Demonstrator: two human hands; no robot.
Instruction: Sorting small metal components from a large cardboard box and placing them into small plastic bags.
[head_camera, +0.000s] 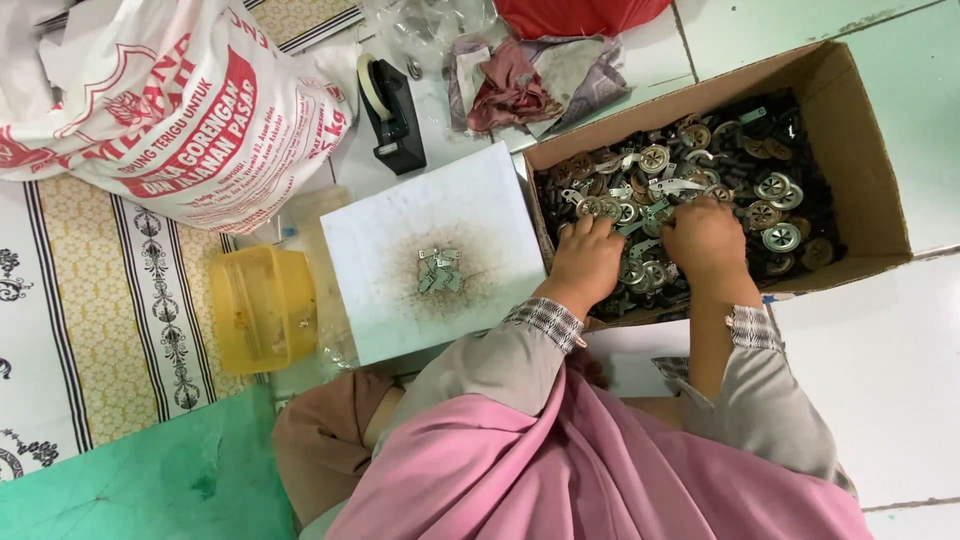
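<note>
Both hands are in the cardboard box (860, 130) at upper right: left hand (588, 258) and right hand (706, 238) press curled fingers into the heap of metal parts (700, 170); whether either grips a piece, I cannot tell. A few small clips (440, 270) lie on the white board (400, 220), centre frame

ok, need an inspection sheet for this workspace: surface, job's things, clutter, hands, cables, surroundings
Surface: white tiled floor; white board, smudged dark around a small pile of metal clips.
Job's things: cardboard box full of round metal discs and dark parts.
Clutter: yellow plastic tub, tape dispenser, printed sack, crumpled rags.
Hands: left hand and right hand both in the box, on the parts; grip hidden.
Cables: nothing seen.
Surroundings: patterned mat, green sheet.
</note>
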